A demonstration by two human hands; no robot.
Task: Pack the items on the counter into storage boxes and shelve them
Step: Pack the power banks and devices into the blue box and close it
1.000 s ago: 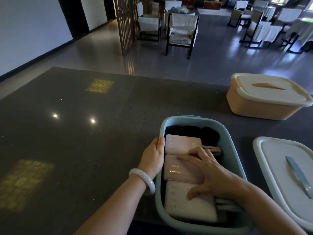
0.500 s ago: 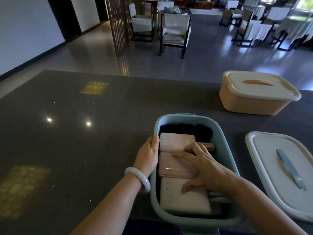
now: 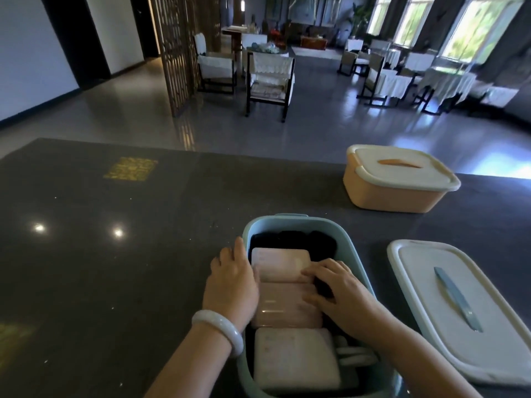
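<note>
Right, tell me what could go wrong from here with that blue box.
The blue box sits near the counter's near edge, so a push from the left hand or right hand might tip it off. The pink packs look packed high; the white lid lying beside it may not seat. The white pieces wedged at the side could get pinched.

Bare forearms, no sleeves, pale white bangle (image 3: 219,328) on left wrist
</note>
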